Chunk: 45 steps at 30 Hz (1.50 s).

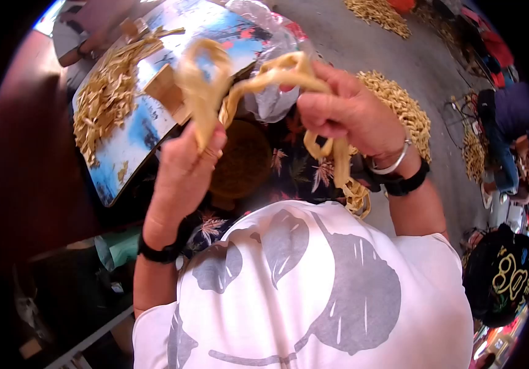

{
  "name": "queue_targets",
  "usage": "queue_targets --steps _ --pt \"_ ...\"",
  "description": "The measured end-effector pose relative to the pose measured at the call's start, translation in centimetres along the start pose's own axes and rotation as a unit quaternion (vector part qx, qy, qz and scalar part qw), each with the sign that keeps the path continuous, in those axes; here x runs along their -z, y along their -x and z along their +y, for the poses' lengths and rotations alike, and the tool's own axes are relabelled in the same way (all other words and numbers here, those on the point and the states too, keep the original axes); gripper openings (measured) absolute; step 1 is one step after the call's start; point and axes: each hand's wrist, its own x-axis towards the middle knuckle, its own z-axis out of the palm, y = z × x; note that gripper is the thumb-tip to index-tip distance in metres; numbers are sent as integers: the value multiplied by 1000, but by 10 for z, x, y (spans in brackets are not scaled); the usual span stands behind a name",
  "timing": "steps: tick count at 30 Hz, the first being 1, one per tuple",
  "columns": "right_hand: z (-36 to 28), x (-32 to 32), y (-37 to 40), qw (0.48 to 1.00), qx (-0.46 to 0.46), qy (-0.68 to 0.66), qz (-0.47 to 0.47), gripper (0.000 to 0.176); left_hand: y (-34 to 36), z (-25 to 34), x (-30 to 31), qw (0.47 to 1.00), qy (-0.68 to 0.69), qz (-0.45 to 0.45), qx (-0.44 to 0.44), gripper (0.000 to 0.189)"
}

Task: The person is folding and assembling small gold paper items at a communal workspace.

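Observation:
My left hand [184, 163] is closed, thumb and fingers pinching a pale yellow, pliable strip [205, 114] whose blurred loop rises above the knuckles. To the right, my right hand [353, 111] is curled around looped strips of the same stuff [289, 69]. One length spans the gap between the hands, and loose loops [340, 163] dangle beneath the right fingers. Under the hands, a round brown container [240, 163] sits in shadow by the dark leaf-print cloth. Directly beyond the left hand is a wooden block [165, 92] at the table edge.
A blue-and-white table [138, 126] carries a heap of cut yellow pieces [107, 101]; a person [83, 43] is at its far side. Clear plastic [272, 104] hangs by its right end. Piles of yellow pieces [399, 101] lie on the grey floor [332, 37]. More people [516, 117] are at right.

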Motion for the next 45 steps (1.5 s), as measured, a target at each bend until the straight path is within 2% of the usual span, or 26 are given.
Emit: queue_targets --steps 3,6,9,11,12,13,16,19,21,22,24,26,27,30,33,36,38,40,41,42,43,45 --pt "43 -26 -34 995 -90 -2 -33 22 33 -63 -21 989 -113 -47 79 21" --pt "105 -30 -74 986 -154 -20 -58 20 49 -119 -36 956 -66 -111 264 24" --pt "171 -35 -117 977 -204 -62 -21 21 54 -169 -45 938 7 -116 327 32" --pt "207 -37 -140 972 -225 -49 36 22 52 -198 -54 964 22 -60 260 35" --pt "217 -38 -145 962 -249 -84 68 23 51 -199 -53 974 28 -33 224 36" --pt "227 -38 -150 949 -272 -120 102 24 51 -198 -57 984 -29 53 166 32" --pt "259 -34 -157 923 -290 -198 158 22 43 -170 -56 936 171 107 289 27" --pt "271 -37 -159 907 -308 -227 173 21 48 -177 -71 973 105 54 200 24" --pt "265 -48 -157 899 -325 -223 192 23 46 -171 -72 962 103 23 251 25" --pt "259 -49 -156 904 -327 -234 144 22 46 -170 -71 956 102 7 276 26" --pt "247 -46 -152 909 -327 -256 45 22 48 -173 -67 898 301 25 321 23" --pt "257 -47 -158 902 -309 -294 67 21 51 -169 -56 789 509 67 339 20" --pt "259 -48 -162 898 -299 -313 77 21 52 -161 -46 751 556 86 345 17" --pt "240 -69 -166 898 -294 -304 120 18 63 -162 -28 689 642 106 319 16" --pt "299 -44 -198 887 -272 -370 -35 20 73 -169 -27 649 678 127 320 16" --pt "283 -68 -206 895 -283 -337 71 27 80 -175 -31 616 693 161 338 16" --pt "300 -53 -208 930 -266 -253 -30 26 85 -175 -31 601 701 179 338 14" --pt "315 -36 -206 975 -191 15 -112 25 86 -173 -28 597 710 187 325 12" --pt "317 -31 -202 955 -115 236 -136 24 86 -177 -29 599 707 181 330 11" --pt "319 -29 -200 909 -12 386 -154 26 86 -183 -32 601 705 174 335 10" --pt "322 -26 -197 833 93 527 -140 29 85 -188 -34 603 702 167 340 9" --pt "305 -36 -180 674 332 652 -107 40 80 -189 -41 574 723 200 329 9"
